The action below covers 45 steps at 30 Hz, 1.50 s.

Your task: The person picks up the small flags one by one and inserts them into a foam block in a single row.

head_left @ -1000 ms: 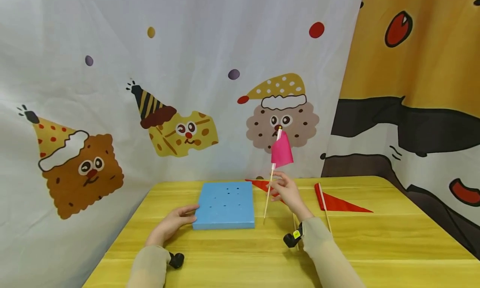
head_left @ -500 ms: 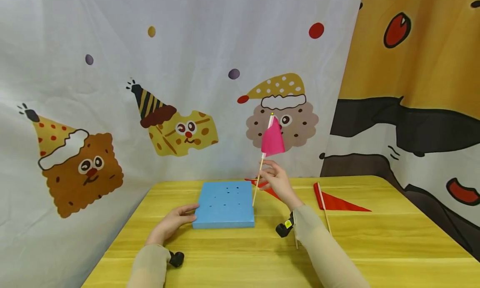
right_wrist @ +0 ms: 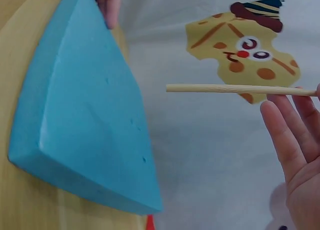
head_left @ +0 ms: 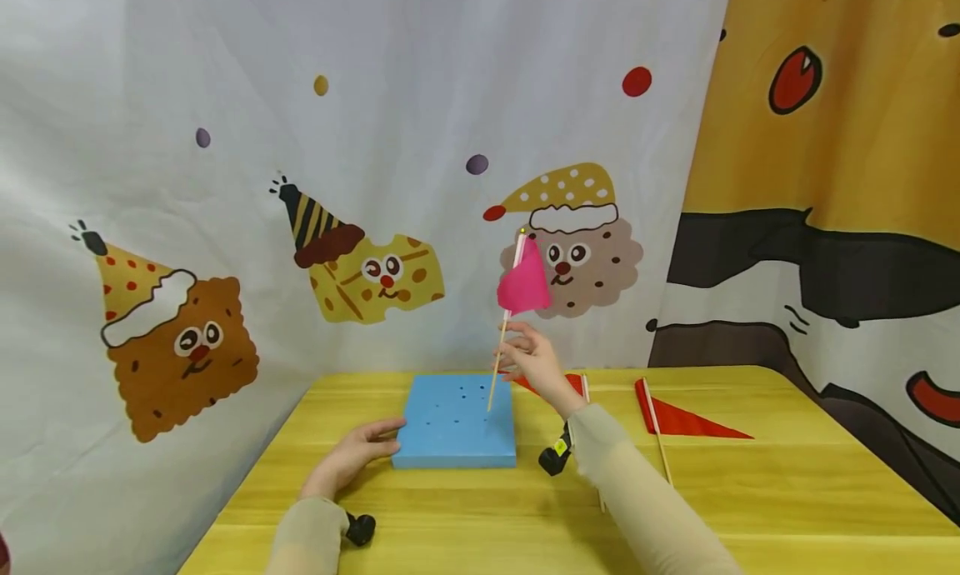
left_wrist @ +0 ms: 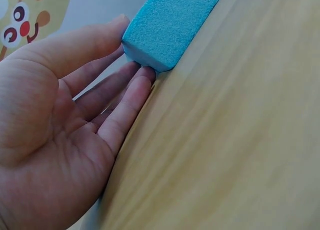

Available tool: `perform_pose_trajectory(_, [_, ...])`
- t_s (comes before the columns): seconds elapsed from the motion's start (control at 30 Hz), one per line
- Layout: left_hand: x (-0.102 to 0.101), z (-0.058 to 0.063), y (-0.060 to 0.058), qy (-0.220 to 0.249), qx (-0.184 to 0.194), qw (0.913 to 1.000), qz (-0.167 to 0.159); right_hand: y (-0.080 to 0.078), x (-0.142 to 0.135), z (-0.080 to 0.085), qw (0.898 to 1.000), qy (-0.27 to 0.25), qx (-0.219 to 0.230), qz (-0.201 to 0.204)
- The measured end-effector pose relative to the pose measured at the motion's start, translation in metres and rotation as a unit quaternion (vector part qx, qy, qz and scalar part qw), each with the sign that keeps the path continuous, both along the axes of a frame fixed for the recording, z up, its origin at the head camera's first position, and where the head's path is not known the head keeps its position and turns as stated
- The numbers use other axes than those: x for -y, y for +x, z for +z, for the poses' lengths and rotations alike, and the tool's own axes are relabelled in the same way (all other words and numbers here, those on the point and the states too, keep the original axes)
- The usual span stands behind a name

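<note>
My right hand [head_left: 538,367] pinches the thin wooden stick of a small pink flag [head_left: 525,279] and holds it up, leaning slightly right at the top. In the head view the stick's lower tip overlaps the right part of a blue foam block [head_left: 442,443]. The right wrist view shows a gap between the bare stick end [right_wrist: 200,88] and the foam block [right_wrist: 90,125]. Several small holes dot the block's top. At the block's left edge rests my left hand [head_left: 352,457], fingers fairly straight; its thumb and fingertips touch the corner of the foam [left_wrist: 167,27] in the left wrist view.
On the wooden table [head_left: 450,517] lies a red pennant flag [head_left: 686,421] with its stick, on the right. Another red flag [head_left: 575,382] lies partly hidden behind my right hand and forearm. A cartoon-printed curtain [head_left: 412,125] hangs behind the table.
My right hand has carried the pink flag left and a little higher, from beside the foam block to over its right part. The left hand stays at the block; the head view has tilted slightly.
</note>
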<state>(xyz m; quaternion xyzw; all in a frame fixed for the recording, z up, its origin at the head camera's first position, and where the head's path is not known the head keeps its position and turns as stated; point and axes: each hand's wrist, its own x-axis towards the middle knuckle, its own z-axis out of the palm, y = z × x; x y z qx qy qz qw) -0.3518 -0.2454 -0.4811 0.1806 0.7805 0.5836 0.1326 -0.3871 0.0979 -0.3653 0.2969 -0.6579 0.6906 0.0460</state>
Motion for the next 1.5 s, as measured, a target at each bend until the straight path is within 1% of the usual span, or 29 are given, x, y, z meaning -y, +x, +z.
perform_pose_trajectory(0.13, [0.001,0.0,0.001,-0.001,-0.001,1.0,0.006,-0.001,0.014,-0.004,1.0,0.002,0.009,0.007])
perform_pose_trajectory(0.33, [0.0,0.0,0.001,-0.003,-0.007,1.0,0.004,-0.004,0.031,-0.009,0.999,-0.017,0.032,0.003])
perform_pose_trajectory(0.63, [-0.001,-0.001,0.001,0.0,-0.002,1.0,0.004,-0.007,0.057,-0.019,0.997,-0.001,0.074,-0.001])
perform_pose_trajectory(0.73, [-0.001,-0.001,0.001,-0.001,-0.004,1.0,0.008,-0.009,0.064,-0.02,0.997,-0.002,0.072,0.004])
perform_pose_trajectory(0.83, [-0.001,-0.001,0.001,-0.007,-0.014,0.9998,0.015,-0.017,0.073,-0.028,0.997,-0.008,0.078,-0.001])
perform_pose_trajectory(0.93, [-0.001,-0.001,0.002,-0.011,-0.019,0.9996,0.019,-0.02,0.082,-0.031,0.996,-0.006,0.087,-0.006])
perform_pose_trajectory(0.97, [0.0,-0.001,0.001,-0.01,-0.019,0.9996,0.019,-0.02,0.084,-0.031,0.996,-0.005,0.091,-0.007])
perform_pose_trajectory(1.03, [-0.001,-0.002,0.0,-0.01,-0.019,0.9996,0.02,-0.014,0.088,-0.027,0.995,-0.003,0.096,-0.001])
perform_pose_trajectory(1.17, [-0.002,-0.002,0.0,-0.011,-0.019,0.9995,0.024,-0.01,0.094,-0.025,0.995,0.003,0.101,-0.007])
perform_pose_trajectory(1.33, [-0.002,-0.002,0.0,-0.009,-0.014,0.9995,0.027,-0.012,0.1,-0.028,0.993,0.013,0.12,-0.014])
perform_pose_trajectory(1.5, [-0.001,-0.002,0.0,-0.002,-0.004,0.9997,0.026,-0.014,0.104,-0.032,0.992,0.016,0.121,-0.024])
